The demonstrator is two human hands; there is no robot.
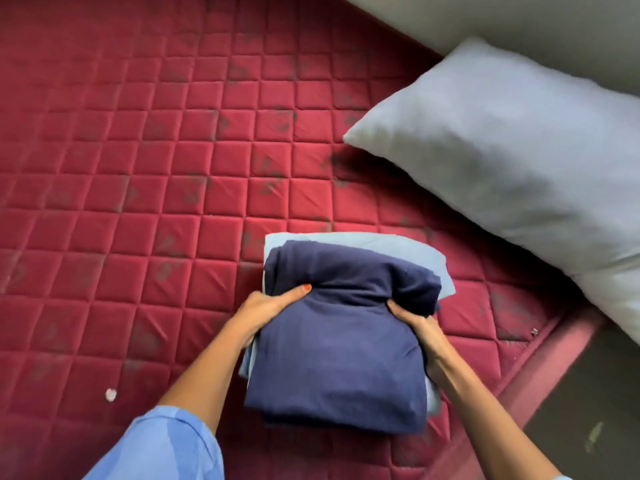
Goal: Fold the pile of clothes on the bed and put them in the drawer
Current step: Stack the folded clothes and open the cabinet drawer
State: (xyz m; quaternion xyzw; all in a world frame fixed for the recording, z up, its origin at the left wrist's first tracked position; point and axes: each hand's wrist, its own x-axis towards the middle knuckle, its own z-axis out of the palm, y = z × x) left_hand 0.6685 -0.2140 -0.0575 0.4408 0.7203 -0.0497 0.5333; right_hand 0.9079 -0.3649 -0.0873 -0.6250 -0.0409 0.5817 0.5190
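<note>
Already folded, the stack of clothes [337, 344] sits on the near part of the red mattress [138, 168], long axis running near to far, squarely between the left hand [268, 311] and right hand [414, 323]. Both clamp its sides, thumbs on the navy top piece, fingers hidden underneath. No drawer is in view.

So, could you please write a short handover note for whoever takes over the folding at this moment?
Left hand: grips the left side of the stack, thumb on top.
Right hand: grips the right side.
Stack: folded navy garment on top of a folded light blue garment, at the near edge of the red mattress, beside the pillow.
Done: both pieces look folded and stacked; no loose clothes in view.
Left: carry the stack to the drawer, which is out of view.
</note>
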